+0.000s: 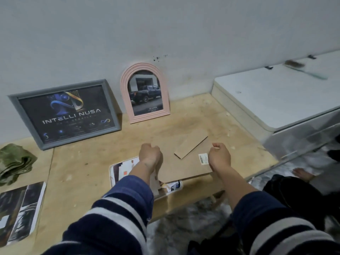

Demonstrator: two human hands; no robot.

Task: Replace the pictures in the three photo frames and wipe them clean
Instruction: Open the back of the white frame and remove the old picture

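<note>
Hands [150,153] [219,155] press backing board [185,166] flat, long axis left-right.

Beyond the left grip [150,153] a grey frame [64,115] holds a dark blue-and-gold poster; a pink arched frame [145,92] stands beside it. Left: olive cloth [14,162]. Under both grips: brown backing board [184,162]. Sleeves [117,214] navy, grey-striped.

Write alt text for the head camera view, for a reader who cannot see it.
Two hands, left hand and right hand, fingers curled, work at the far edge of a brown backing board lying on a wooden table over a printed picture. A grey frame and a pink arched frame lean on the wall; a green cloth lies far left.
</note>
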